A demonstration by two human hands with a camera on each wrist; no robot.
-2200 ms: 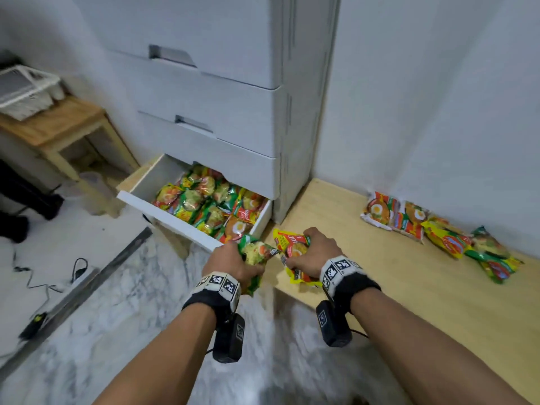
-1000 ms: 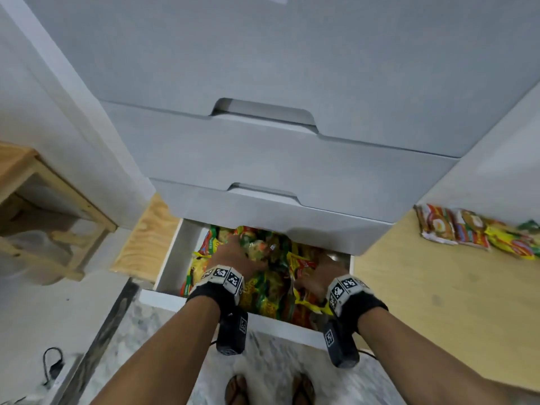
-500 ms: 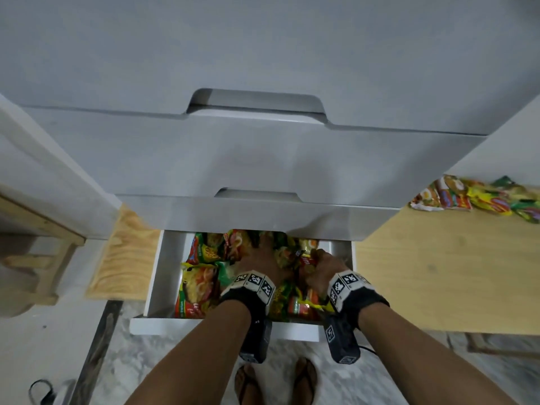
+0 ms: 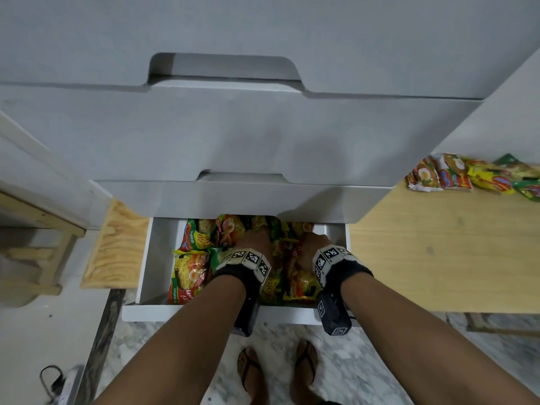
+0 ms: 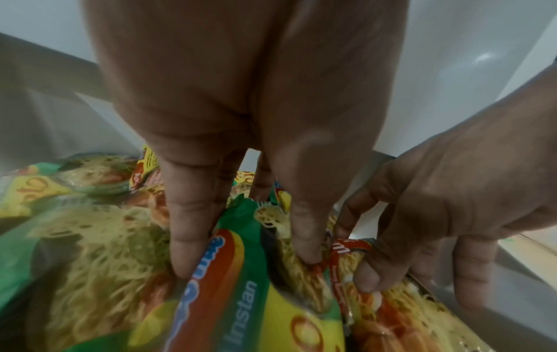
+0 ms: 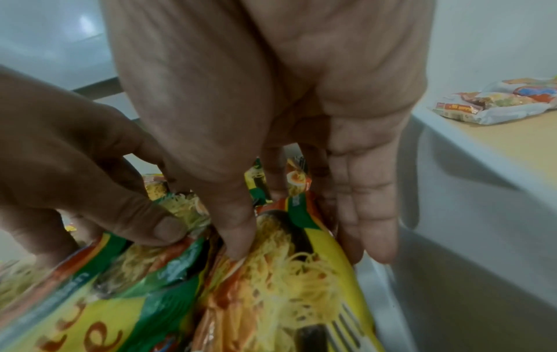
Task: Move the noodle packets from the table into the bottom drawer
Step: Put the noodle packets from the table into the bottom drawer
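Inside open white bottom drawer [image 4: 159, 258]: green plastic noodle packet [image 5: 241, 285] is gripped by left hand [image 4: 257, 239], yellow plastic noodle packet [image 6: 301, 274] by right hand [image 4: 314, 244].

- The bottom drawer [image 4: 159, 258] is pulled out beneath the closed upper drawers [image 4: 263, 135], and noodle packets [image 4: 190, 270] are packed inside it.
- The left hand [image 4: 254, 239] and right hand [image 4: 314, 244] are side by side in its right half, each gripping a packet there.
- The desk [image 4: 438, 258] lies to the drawer's right, with more packets [image 4: 455, 173] along its far edge.
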